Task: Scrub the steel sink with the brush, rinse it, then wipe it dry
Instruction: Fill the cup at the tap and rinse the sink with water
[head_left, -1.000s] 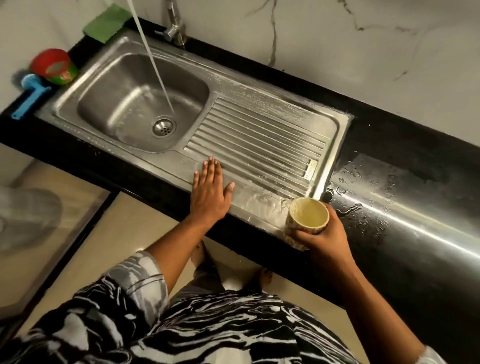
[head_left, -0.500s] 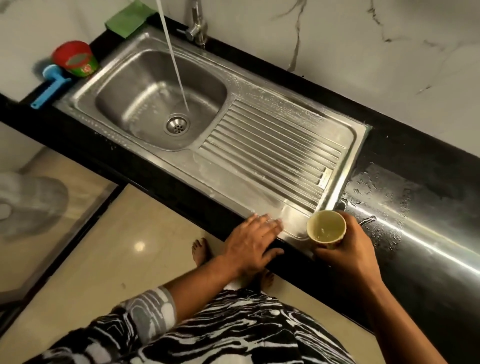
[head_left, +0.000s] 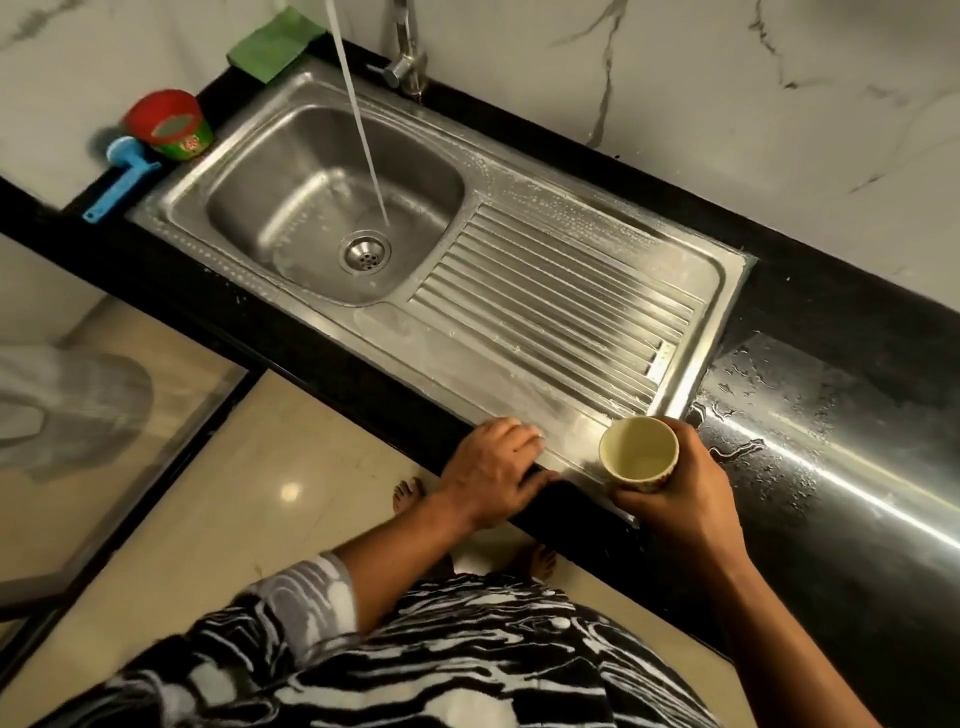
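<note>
Left hand (head_left: 493, 467) is resting on the sink's (head_left: 457, 358) front rim, near its right corner; the fingers are loosely bent with tips touching the wet steel, the thumb is lying along the counter's (head_left: 831, 322) front edge, and it is gripping nothing. Right hand (head_left: 680, 493) is wrapping its fingers round a pale cup (head_left: 639, 452), holding it upright, mouth up, over the sink's front right corner, just beside the left hand; can't tell what is in the cup. Tap (head_left: 408, 57) is running: 1 thin stream (head_left: 363, 130) is falling into the basin (head_left: 291, 208) and landing just beside the drain (head_left: 365, 252). Drainboard (head_left: 561, 312) is showing a whitish film and droplets. Brush (head_left: 122, 176), blue, is lying on the counter at the sink's left end, well apart from both hands, with 1 red tub (head_left: 169, 130) touching it. 1 green pad (head_left: 270, 49) is sitting at the sink's back left corner. Water is pooling in drops (head_left: 753, 415) on the counter right of the sink.
</note>
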